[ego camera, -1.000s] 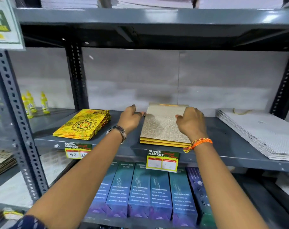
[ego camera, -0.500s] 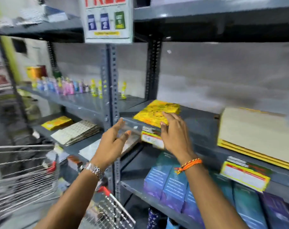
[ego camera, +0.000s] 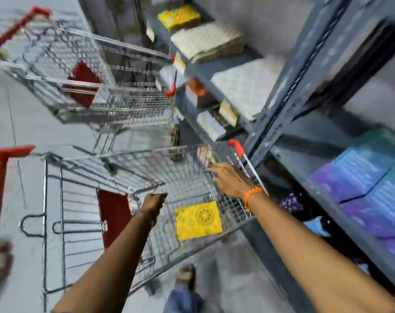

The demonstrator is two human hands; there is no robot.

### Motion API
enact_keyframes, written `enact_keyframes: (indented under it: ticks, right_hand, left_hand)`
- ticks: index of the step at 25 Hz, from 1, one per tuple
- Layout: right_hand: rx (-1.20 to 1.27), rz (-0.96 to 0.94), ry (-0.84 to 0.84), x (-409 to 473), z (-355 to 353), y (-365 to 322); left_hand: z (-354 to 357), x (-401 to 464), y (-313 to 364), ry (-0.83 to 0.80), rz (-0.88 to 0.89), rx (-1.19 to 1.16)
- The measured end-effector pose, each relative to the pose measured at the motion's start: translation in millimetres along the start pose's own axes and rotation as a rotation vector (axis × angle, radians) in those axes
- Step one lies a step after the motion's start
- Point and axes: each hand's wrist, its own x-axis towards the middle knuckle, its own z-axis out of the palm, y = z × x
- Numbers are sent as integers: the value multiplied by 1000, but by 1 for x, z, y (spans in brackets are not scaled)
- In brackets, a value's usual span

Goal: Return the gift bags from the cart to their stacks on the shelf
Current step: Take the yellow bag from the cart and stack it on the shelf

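- Currently, the head view is tilted and motion-blurred; fine detail is unreliable.
- Cart [ego camera: 83,222]: a wire shopping cart with red trim stands on the grey floor beside the grey metal shelf [ego camera: 289,168].
- Gift bag [ego camera: 198,220]: one yellow patterned bag lies flat on the cart's wire bottom, near the side that faces the shelf. Nothing touches it.
- Left hand [ego camera: 153,205]: reached over the cart basket, above and to the left of the yellow bag. The fingers appear curled inward. Whether they grip a wire or anything else cannot be told through the blur.
- Right hand [ego camera: 230,180]: extended over the cart's far corner, near the red corner cap [ego camera: 236,144]. The fingers are spread and hold nothing. An orange thread band [ego camera: 252,195] circles the wrist.
- Hand spacing: the two hands are apart, with the yellow bag lying below and between them.
- Second cart [ego camera: 86,71]: another wire cart with red trim stands further along the aisle, also next to the shelf.
- Shelf stock: a yellow stack [ego camera: 179,16] and a pale patterned stack [ego camera: 209,41] rest on an upper level. Blue-purple boxes [ego camera: 370,184] occupy a lower level to the right.
- Foot [ego camera: 186,276]: one shoe of the person shows on the floor below the cart's near edge.
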Motion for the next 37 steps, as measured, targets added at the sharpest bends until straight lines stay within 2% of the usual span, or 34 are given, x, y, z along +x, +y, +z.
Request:
enact_keyframes:
  ticks: [2, 4, 7, 9, 12, 15, 18, 19, 22, 25, 27, 30, 32, 37]
  right_hand:
    - [-50, 15, -196, 41, 90, 30]
    - [-94, 107, -400, 69, 176, 67]
    - [-141, 95, -534, 92, 245, 91]
    - [-171, 99, -585, 82, 218, 57]
    - [-283, 52, -700, 88, 213, 44]
    - [-373, -5, -805, 90, 172, 13]
    - [-411, 33, -688, 104, 243, 64]
    - [-343, 48, -600, 105, 265, 76]
    - [-111, 109, -514, 106, 273, 90]
    - [208, 227, -425, 102, 248, 85]
    - [370, 329, -340, 96, 215, 82]
    - [479, 332, -163, 77, 168, 73]
    - [572, 350, -48, 69, 144, 64]
    - [798, 303, 259, 8, 15, 26]
  left_hand:
    - [2, 31, -45, 48, -188, -78]
    - [11, 55, -88, 87, -380, -90]
    - [32, 78, -126, 87, -537, -129]
    - [48, 88, -145, 40, -625, -156]
    - [72, 114, -169, 21, -638, -199]
    - [85, 139, -181, 43, -638, -316]
    - [104, 155, -191, 128, -688, -571]
    - [109, 157, -192, 161, -679, -608]
    - [110, 156, -188, 212, -680, -688]
    - [99, 147, -170, 290, -641, -689]
    - [89, 136, -139, 279, -511, -707]
    - [76, 106, -88, 180, -330, -849]
    - [68, 93, -55, 181, -188, -851]
    - [55, -13, 59, 53, 201, -624]
